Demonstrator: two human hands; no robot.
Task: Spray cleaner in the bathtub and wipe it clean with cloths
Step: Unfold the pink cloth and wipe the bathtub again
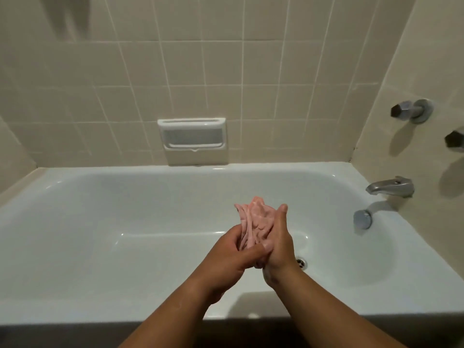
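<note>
Left hand (233, 254) grips cloth (253, 219) pointing away.

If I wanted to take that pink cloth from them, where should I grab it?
Probably the bunched top end of the pink cloth, from above: it sticks up free, while the left hand grips and the right hand presses its lower half.

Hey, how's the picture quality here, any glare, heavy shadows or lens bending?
Head view: dim, warm light; the bathtub rim and tile lines bow from the wide-angle lens; small glints sit on the tub's floor; the tap handle and spout throw dark shadows on the right wall; the pink cloth looks slightly soft.
</note>
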